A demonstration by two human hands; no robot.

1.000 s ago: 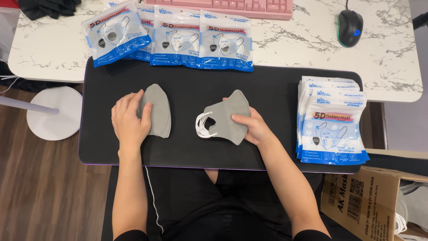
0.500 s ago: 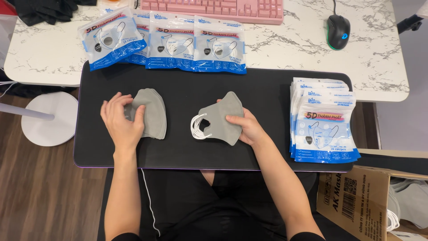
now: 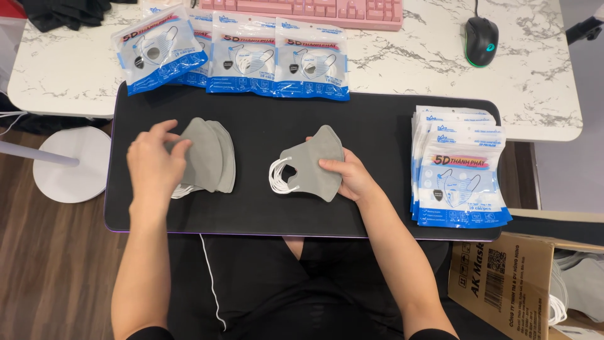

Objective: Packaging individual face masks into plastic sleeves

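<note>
Masks on the black mat (image 3: 264, 208), two grey lots of them; left hand (image 3: 154, 169) sits on the left stack of grey masks (image 3: 211, 154), fingers curled over its left edge and pinching the top one, white ear loops (image 3: 182, 191) poking out under the palm on the near side; right hand (image 3: 353, 179) holds the folded grey mask (image 3: 314, 165) at its right edge, thumb on top, fingers closed on it; that mask's white loops (image 3: 280, 178) point left, towards the stack, so its long axis runs roughly near-right to far-left; stack and single mask lie apart with bare mat between them; the left hand is the nearer one to the stack, the right nearer to the pile of sealed blue-and-white packets (image 3: 458, 170) at the mat's right end; more packets (image 3: 245, 56) fanned along the far edge; cardboard box (image 3: 503, 277) near right, with more grey masks showing inside.
</note>
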